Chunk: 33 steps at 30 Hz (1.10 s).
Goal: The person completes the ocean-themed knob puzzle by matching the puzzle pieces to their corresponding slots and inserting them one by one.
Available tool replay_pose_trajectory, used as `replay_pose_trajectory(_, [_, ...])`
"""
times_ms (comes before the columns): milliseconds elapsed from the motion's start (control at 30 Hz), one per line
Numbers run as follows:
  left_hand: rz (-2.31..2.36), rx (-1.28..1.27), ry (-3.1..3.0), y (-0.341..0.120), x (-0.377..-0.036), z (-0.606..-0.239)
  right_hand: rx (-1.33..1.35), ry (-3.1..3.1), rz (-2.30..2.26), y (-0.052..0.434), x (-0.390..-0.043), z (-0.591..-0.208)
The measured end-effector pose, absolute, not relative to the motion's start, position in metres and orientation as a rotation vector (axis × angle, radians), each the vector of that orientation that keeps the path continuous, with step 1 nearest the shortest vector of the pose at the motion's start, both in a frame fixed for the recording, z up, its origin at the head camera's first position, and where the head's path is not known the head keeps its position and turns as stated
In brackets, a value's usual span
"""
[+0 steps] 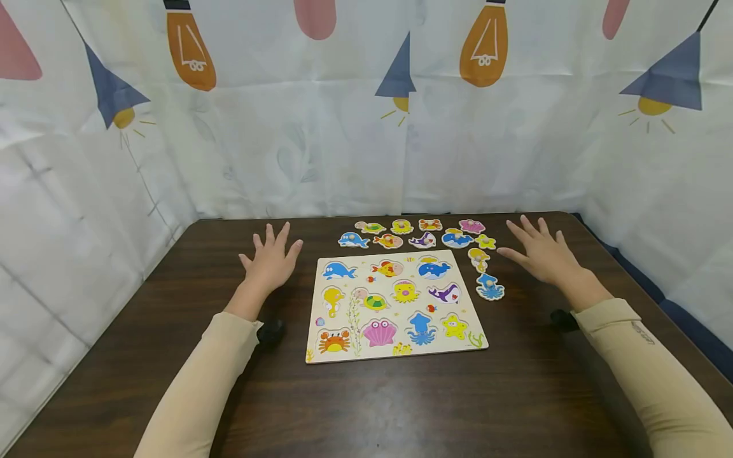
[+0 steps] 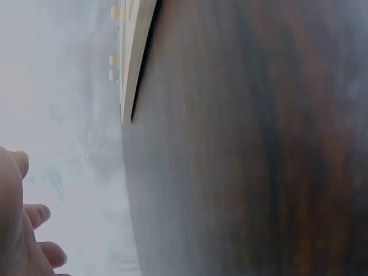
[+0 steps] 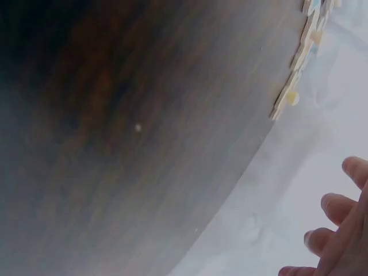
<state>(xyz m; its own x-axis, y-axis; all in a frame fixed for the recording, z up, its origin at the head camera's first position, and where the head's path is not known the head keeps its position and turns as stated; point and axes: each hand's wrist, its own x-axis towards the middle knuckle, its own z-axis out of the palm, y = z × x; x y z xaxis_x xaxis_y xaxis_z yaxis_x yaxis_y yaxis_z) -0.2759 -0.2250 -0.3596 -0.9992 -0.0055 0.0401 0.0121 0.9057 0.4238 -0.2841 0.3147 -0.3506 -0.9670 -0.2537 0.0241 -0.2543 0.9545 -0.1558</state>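
Well apart, left hand (image 1: 269, 264) and right hand (image 1: 544, 256), fingers (image 1: 270, 235) spread

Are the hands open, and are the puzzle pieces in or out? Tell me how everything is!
Person's bare left hand, open with fingers spread, holding nothing.
Person's bare right hand, open with fingers spread, holding nothing.
Pale rectangular wooden puzzle board, lying flat, slots unfilled.
Blue squid-shaped wooden piece, out, lying right of the board.
Ten other colourful sea-animal pieces, out, all off the board.
White patterned cloth, hanging.
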Motion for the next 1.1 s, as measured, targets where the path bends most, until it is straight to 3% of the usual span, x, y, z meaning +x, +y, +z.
replay_pose_trajectory(1100, [-0.774,-0.357,-3.013,-0.208,-0.262,-0.37,0.686,-3.008,0.291,0.279,-0.252,-0.352])
